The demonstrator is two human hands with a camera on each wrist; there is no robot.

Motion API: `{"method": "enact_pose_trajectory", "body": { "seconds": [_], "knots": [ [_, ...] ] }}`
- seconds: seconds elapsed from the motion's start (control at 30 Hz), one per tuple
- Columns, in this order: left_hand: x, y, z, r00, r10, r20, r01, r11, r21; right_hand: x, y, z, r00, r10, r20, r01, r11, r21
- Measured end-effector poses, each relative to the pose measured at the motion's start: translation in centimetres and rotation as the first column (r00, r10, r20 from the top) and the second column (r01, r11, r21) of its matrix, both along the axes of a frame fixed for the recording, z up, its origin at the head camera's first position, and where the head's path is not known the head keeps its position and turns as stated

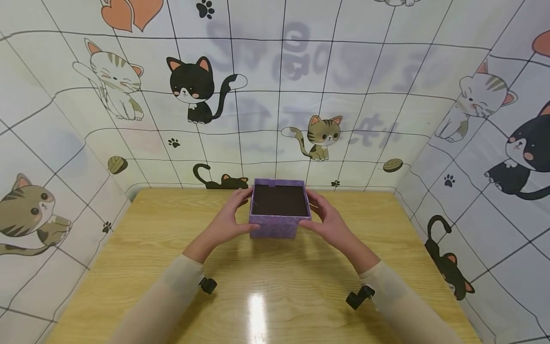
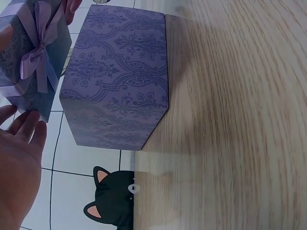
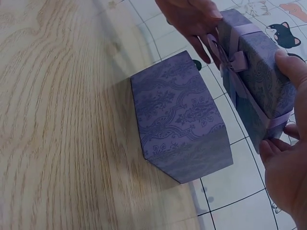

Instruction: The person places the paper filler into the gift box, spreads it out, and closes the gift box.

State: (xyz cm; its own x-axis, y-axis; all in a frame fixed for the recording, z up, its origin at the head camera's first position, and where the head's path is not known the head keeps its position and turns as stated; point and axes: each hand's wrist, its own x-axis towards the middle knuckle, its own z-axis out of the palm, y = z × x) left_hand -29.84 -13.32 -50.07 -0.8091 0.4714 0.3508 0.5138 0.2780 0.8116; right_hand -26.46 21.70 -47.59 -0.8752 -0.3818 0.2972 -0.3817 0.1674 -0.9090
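Note:
A purple patterned box (image 1: 272, 230) stands on the table near the back wall. Just above it, apart from it in both wrist views, is a matching lid (image 3: 268, 72) with a lilac ribbon bow (image 2: 36, 60). In the head view, a dark surface (image 1: 280, 200) framed by a purple rim faces up. My left hand (image 1: 228, 219) grips the lid's left side, thumb at the front and fingers along the side. On the opposite side, my right hand (image 1: 328, 223) holds it the same way. What the box contains is hidden.
The wooden table (image 1: 266, 277) reaches back to a white tiled-pattern wall sheet (image 1: 258, 110) printed with cats, with more sheeting on both sides. Small black cameras (image 1: 208, 285) are strapped at the wrists. Light glares off the table's front part.

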Motion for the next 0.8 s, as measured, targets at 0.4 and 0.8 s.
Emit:
{"method": "enact_pose_trajectory", "body": {
  "seconds": [0.4,0.8],
  "knots": [
    [0.4,-0.7,0.2,1.000,0.010,0.005,-0.010,1.000,0.003,0.0,0.2,-0.3,0.996,0.054,-0.067,-0.052,0.998,0.041],
    [0.4,-1.1,0.3,1.000,-0.019,-0.020,0.020,0.998,0.056,-0.6,-0.5,-0.6,0.961,-0.067,-0.268,0.067,0.998,-0.007]
  ]
}}
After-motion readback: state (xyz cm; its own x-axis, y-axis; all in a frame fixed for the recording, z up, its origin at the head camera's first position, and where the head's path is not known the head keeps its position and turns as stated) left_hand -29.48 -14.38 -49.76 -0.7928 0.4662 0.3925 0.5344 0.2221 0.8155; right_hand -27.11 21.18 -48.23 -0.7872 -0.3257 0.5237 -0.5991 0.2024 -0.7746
